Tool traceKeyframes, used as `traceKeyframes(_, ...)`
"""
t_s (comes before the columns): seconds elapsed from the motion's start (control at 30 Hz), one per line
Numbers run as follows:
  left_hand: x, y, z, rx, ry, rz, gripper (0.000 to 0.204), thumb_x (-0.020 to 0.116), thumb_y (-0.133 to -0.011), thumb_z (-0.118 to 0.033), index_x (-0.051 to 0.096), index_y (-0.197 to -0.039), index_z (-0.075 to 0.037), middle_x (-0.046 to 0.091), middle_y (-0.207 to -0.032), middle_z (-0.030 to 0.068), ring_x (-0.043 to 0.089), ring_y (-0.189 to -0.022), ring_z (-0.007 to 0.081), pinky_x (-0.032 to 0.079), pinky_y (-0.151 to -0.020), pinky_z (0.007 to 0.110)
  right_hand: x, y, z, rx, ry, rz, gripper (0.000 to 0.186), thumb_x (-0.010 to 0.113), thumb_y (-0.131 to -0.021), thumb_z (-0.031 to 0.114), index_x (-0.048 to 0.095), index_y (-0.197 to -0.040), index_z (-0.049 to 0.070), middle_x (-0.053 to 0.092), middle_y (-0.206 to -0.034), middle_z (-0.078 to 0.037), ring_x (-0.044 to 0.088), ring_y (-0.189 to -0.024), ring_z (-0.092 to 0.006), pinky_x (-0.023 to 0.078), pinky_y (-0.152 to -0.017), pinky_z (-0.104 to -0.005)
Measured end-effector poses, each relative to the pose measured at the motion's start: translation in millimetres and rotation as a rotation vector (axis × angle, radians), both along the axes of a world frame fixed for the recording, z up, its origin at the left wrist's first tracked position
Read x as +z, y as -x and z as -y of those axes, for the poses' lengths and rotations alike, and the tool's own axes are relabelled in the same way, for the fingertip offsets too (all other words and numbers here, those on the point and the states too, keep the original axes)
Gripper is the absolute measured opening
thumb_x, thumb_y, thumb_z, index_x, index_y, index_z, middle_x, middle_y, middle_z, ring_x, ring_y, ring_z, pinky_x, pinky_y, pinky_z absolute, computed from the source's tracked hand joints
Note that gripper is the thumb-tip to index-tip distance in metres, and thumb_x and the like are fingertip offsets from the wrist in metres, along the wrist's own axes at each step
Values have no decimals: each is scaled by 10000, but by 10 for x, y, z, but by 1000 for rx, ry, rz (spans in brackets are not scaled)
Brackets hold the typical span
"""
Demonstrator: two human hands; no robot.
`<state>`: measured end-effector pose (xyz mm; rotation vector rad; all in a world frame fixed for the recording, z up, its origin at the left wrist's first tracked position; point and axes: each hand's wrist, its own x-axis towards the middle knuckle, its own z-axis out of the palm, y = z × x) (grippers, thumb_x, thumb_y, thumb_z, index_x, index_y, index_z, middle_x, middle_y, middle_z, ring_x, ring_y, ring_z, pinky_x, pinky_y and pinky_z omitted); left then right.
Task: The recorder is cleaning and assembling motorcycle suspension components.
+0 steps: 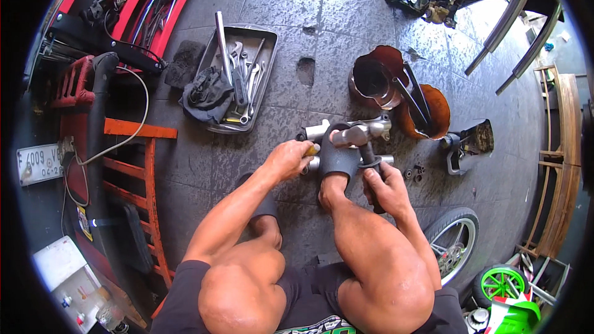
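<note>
My right hand (388, 188) is wrapped round the dark handle of a hammer (351, 137), whose metal head is over my right foot. My left hand (286, 161) is closed on a small tool with a yellow end (313, 149); its kind is not clear. Between and beyond my hands lies a silver metal part (318, 130) with tube-like ends. My right foot, in a dark slipper (341, 162), rests on it and hides its middle. To the right of my right hand, several small dark rings (419, 173) lie on the floor.
A grey tray (270, 55) of wrenches with a dark cloth stands ahead left. Two rusty cut metal shells (436, 108) and a dark metal bracket (456, 154) lie ahead right. An orange metal frame (150, 179) stands left, a wheel (456, 241) right.
</note>
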<state>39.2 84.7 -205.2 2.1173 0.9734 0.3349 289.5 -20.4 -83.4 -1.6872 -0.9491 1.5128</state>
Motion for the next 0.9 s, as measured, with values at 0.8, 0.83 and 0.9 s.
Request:
traceKeyframes(0.8, -279, 1225, -4, 1202, 217, 140, 305, 599, -956, -264, 609, -1098, 5, 633, -794, 92, 615, -741, 199, 501, -704, 361, -919, 1524, -2942, 791, -451, 1105, 237, 582, -817, 66, 615, -1036, -17, 661, -1071, -241, 679, -983, -391, 560, -826, -487)
traceKeyframes(0.83, -258, 1230, -21, 1195, 268, 110, 380, 606, -913, -228, 593, -1193, 28, 681, -980, 186, 662, -928, 307, 504, -851, 406, -964, 1559, -2999, 782, -473, 1154, 232, 584, -824, 72, 621, -1040, -5, 659, -1071, -219, 670, -998, -371, 549, -830, -475)
traceKeyframes(0.9, -242, 1338, -56, 1212, 248, 77, 403, 602, -900, -216, 587, -1217, 31, 678, -1035, 215, 658, -985, 334, 497, -884, 409, -1078, 1691, -2980, 737, -682, 1361, 214, 580, -842, 96, 638, -1039, 36, 639, -1050, -152, 624, -1037, -303, 493, -853, -427)
